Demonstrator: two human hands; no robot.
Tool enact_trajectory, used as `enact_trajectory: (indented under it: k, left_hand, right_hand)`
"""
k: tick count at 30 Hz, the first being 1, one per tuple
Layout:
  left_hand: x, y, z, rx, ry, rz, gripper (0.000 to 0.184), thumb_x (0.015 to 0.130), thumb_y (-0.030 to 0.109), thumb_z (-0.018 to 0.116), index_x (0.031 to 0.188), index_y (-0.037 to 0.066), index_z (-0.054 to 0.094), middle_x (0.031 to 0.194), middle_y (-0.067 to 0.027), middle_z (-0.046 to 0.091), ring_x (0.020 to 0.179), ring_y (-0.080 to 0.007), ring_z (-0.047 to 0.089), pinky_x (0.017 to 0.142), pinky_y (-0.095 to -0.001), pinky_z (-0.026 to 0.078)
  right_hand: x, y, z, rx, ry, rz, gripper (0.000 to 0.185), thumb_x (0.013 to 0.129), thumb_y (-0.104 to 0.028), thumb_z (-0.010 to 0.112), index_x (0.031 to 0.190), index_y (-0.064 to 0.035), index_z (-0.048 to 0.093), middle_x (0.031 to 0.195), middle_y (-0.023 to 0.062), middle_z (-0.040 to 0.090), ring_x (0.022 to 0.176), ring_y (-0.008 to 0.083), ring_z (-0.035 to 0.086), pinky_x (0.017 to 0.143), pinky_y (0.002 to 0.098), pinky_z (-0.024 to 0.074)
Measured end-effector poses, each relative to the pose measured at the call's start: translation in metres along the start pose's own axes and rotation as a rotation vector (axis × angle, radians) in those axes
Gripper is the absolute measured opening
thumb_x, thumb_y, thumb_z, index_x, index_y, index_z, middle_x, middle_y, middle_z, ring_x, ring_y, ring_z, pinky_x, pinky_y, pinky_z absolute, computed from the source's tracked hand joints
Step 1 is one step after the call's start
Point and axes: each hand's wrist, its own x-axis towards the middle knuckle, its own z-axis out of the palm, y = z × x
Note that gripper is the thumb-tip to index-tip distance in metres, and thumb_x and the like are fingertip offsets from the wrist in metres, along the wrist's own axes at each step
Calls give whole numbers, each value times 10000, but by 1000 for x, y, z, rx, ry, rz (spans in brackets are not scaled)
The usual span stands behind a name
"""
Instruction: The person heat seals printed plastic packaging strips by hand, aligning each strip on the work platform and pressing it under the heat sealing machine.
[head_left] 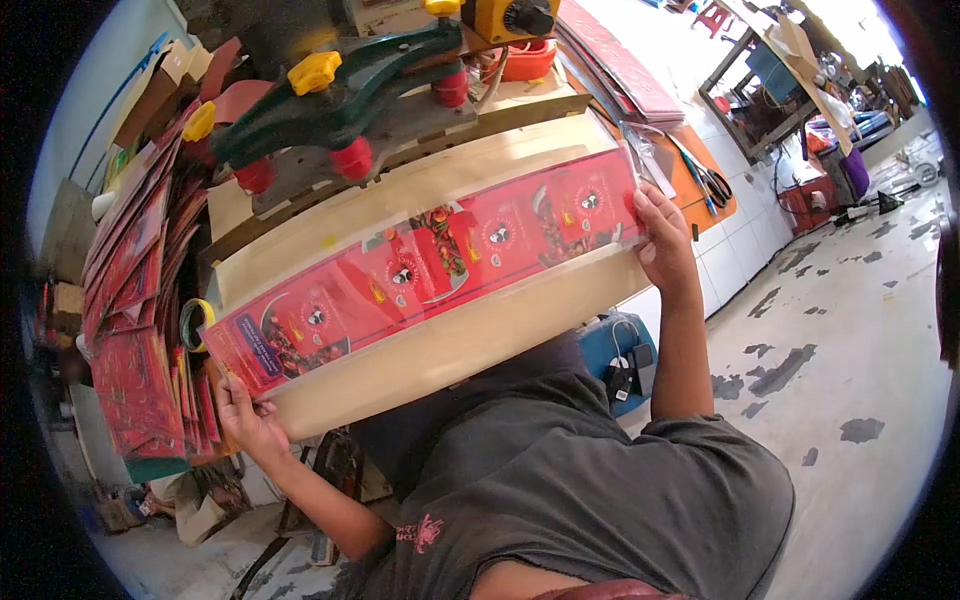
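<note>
- Far L: tall, leaning stack of red printed flat plastic pouches (pixel 135 390), edges fanned unevenly.
- Just R of stack: yellow-green ring-shaped tape roll (pixel 186 328), on its edge, hole facing me, near my strip's L end.
- My L hand (pixel 252 418): thumb & fingers pinching the strip's lower L corner, palm off the sheet.
- Above, L to ctr: dark green cast-metal machine frame (pixel 290 130) w/ yellow lobed plastic knobs (pixel 315 72) on top & red cylindrical feet (pixel 351 158) underneath.
- Ctr: long red printed glossy plastic strip (pixel 400 280), w/ repeated food pics & round white logos. Held btwn my 2 hands, stretched nearly flat, R end higher in view. Lies over the bed; can't tell if touching it.
- Under/around strip: pale cream smooth machine bed (pixel 440 360), showing both sides, front edge nearest me.
- Below ctr: my dark grey cotton T-shirt (pixel 570 480), small pink print on chest.
- R of my lap, lower: blue box (pixel 592 345) w/ blk & white plug adapters (pixel 640 370) on it.
- My R hand (pixel 665 235): thumb & fingers pinching the strip's R end; exact finger placement partly hidden.
- Beyond R hand: orange flat tabletop (pixel 692 208) w/ black-handled metal scissors (pixel 716 187), apart from my fingers.
- Far R: pale floor (pixel 800 370) w/ dark grey worn patches.
</note>
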Motion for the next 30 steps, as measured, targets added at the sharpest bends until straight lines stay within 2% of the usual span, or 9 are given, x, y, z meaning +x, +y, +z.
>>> enact_trajectory:
  k: [4,6,9,10,11,13,17,19,30]
  left_hand:
    - [2,0,-2,40,-30,-31,188,1030,270,637,983,96,585,787,42,595,549,-18,463,482,-182,355]
    - [0,6,2,44,-28,-53,192,1028,272,641,978,94,589,785,41,592,544,-21,461,481,-183,355]
    - [-1,11,8,78,-13,-74,197,1021,272,653,977,89,592,789,36,590,534,-27,465,481,-188,367]
    - [4,7,0,76,-53,-80,198,1020,270,654,981,85,593,802,32,598,536,-29,473,486,-188,378]
    - [6,5,-5,74,-91,-86,199,1019,268,655,986,81,595,816,28,606,538,-30,482,491,-188,390]
    - [5,11,-2,93,-94,-87,201,1016,266,658,997,76,598,840,25,616,566,-34,505,503,-191,406]
    - [13,7,-9,196,-96,-72,220,1006,267,669,1059,59,620,888,26,620,656,-48,564,535,-201,442]
    - [9,12,-1,226,-27,-78,235,1001,275,676,1077,57,630,889,30,614,674,-52,569,540,-204,447]
    - [2,18,12,247,-80,-78,224,991,256,686,1020,34,684,791,27,594,611,-54,546,532,-210,441]
  right_hand:
    - [4,4,-9,-114,54,-14,240,1005,-229,645,1106,-11,659,1003,9,684,821,68,631,803,247,500]
    - [6,1,-16,-193,-9,24,243,1006,-246,651,1049,-11,696,947,2,696,806,58,616,763,232,480]
    - [9,0,-21,-262,-20,-4,218,1015,-201,625,1087,-1,673,969,35,715,844,70,666,762,217,523]
    - [7,-3,-14,-301,15,-3,262,1000,-265,659,987,-8,711,897,0,700,803,53,609,751,222,470]
    - [7,-1,-15,-299,12,5,262,1000,-265,659,987,-8,711,897,0,700,803,53,609,751,222,470]
    - [11,0,-23,-405,11,-8,216,1012,-206,636,1044,2,689,934,19,708,834,64,649,768,219,507]
    - [10,2,-24,-573,69,-53,281,979,-292,689,955,-14,719,795,-48,598,736,57,519,691,235,414]
    - [13,1,-30,-767,6,-114,305,995,-305,665,959,-6,717,823,-32,614,754,58,522,678,229,407]
    - [17,10,-32,-774,24,-124,278,1021,-275,634,902,-26,670,782,-49,545,731,50,461,644,222,366]
